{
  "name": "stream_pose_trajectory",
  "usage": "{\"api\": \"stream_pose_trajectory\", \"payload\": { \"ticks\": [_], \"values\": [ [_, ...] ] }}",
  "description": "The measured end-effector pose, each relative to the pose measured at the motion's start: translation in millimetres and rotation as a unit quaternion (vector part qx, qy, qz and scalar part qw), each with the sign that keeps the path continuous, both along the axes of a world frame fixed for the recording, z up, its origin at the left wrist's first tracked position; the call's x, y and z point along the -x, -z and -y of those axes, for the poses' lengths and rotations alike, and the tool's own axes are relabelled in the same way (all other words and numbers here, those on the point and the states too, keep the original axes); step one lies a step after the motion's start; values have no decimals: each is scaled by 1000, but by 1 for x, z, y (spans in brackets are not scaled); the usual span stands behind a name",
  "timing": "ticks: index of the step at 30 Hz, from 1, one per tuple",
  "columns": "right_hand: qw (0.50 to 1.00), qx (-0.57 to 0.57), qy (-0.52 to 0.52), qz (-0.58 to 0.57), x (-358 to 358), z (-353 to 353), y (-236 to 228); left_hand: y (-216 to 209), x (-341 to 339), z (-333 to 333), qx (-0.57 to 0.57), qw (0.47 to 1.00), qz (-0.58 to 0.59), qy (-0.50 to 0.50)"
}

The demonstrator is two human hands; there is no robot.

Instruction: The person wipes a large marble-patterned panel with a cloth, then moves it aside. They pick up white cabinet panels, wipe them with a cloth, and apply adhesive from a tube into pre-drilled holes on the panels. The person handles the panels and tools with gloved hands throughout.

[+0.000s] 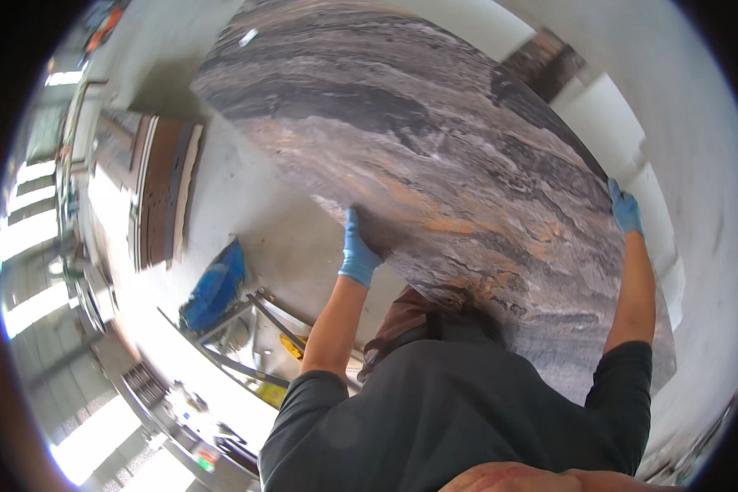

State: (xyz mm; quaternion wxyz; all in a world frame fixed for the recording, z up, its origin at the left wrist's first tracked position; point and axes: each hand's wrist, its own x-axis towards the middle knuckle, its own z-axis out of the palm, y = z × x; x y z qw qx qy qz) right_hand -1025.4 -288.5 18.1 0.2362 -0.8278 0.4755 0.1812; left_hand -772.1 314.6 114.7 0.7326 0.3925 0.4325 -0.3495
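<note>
Grey-brown panel, top cropped, left grip, fingers part-hidden, right grip opposite

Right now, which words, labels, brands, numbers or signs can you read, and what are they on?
None can be read.
White patch on the big patterned sheet: too small and blurred to tell if it bears writing.
Clutter at lower left: too blurred to read.

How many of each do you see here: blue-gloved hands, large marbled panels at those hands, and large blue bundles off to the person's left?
Blue-gloved hands: 2 (left hand, right hand)
Large marbled panel: 1
Large blue bundle: 1
Total: 4
</note>
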Motion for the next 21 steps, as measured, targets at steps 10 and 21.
{"api": "stream_pose_trajectory", "payload": {
  "ticks": [10,21],
  "values": [
    [996,-53,-17,74,18,30,23,-10,18,20,-127,991,22,25],
    [1000,-8,-17,-16,16,-18,-43,-58,22,-15,-63,996,-32,55]
  ]
}}
